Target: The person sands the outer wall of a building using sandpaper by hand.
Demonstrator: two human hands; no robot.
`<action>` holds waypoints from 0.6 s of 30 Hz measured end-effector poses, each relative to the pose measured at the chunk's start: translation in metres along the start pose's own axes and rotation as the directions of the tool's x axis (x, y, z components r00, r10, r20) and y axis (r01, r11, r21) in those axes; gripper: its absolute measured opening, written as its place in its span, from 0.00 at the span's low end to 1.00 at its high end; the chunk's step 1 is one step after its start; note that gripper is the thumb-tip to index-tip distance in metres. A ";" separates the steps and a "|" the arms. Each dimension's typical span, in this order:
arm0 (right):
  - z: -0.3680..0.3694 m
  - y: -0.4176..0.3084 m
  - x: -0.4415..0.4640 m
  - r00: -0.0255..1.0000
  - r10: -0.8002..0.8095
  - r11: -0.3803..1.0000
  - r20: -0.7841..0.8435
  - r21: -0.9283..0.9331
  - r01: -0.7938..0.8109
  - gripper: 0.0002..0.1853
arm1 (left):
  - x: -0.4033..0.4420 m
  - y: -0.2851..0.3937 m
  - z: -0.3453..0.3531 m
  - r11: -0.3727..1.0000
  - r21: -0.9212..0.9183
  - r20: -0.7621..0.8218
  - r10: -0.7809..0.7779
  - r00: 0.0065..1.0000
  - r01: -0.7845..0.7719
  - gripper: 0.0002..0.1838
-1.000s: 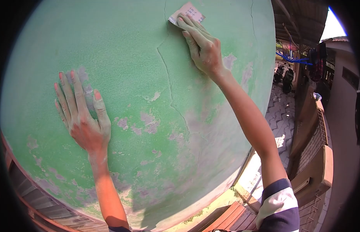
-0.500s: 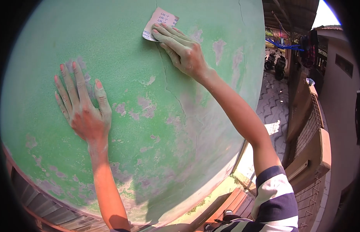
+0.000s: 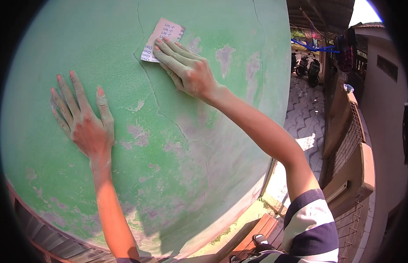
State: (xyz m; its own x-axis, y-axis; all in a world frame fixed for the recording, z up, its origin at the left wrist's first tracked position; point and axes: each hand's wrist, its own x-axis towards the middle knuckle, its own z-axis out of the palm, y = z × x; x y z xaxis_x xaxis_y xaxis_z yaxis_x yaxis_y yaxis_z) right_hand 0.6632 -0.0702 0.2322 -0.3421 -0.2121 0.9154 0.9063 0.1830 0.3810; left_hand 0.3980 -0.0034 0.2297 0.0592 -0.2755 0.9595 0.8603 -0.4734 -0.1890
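Note:
A green painted wall (image 3: 120,92) with worn grey-purple patches fills most of the view. My right hand (image 3: 186,70) lies over a piece of sandpaper (image 3: 162,33), its fingers together and pressing the sheet to the wall. Blue print shows on the sheet's pale back; its lower right part is hidden under the fingers. A long crack (image 3: 152,90) runs down the wall just left of the sheet and below it. Lower on the left, my left hand (image 3: 85,118) rests flat on the paint, fingers spread, holding nothing. Pale dust coats both hands.
Below stands a wooden bench (image 3: 261,228), with a sandalled foot (image 3: 259,239) near it. A low wall with metal grille (image 3: 349,151) runs along the right. Beyond lie a paved path (image 3: 305,109) and parked motorbikes (image 3: 307,65). Slatted panels (image 3: 46,230) edge the lower left.
The view has turned slightly to the right. Against the wall, the sandpaper under my right hand has slid down and a little right, off the crack. My left hand has shifted up and right, still flat.

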 end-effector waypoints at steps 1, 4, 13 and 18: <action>-0.005 0.001 -0.005 0.993 -0.104 0.994 0.058 0.039 0.101 0.16 | 0.003 0.007 0.005 1.000 0.009 -0.008 0.002 1.000 -0.002 0.35; -0.033 0.080 -0.004 1.000 0.004 0.995 0.008 -0.101 -0.003 0.16 | 0.010 0.027 0.012 0.999 0.038 0.018 -0.019 1.000 0.018 0.35; -0.074 0.222 -0.056 0.721 0.582 0.703 -0.375 -0.213 -0.678 0.19 | 0.021 0.058 0.028 0.999 0.032 -0.003 0.039 0.999 -0.039 0.33; -0.038 0.107 -0.032 1.000 -0.003 0.999 -0.028 0.041 0.004 0.16 | 0.050 0.121 0.058 0.996 0.065 0.026 0.054 0.998 -0.055 0.33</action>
State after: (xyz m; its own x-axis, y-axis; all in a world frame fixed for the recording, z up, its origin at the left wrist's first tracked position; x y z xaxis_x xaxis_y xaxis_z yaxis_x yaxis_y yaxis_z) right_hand 0.7808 -0.0803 0.2393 -0.3373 -0.2393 0.9105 0.8940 0.2215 0.3894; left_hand 0.5345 -0.0264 0.2664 0.1187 -0.2784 0.9531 0.8868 -0.4020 -0.2279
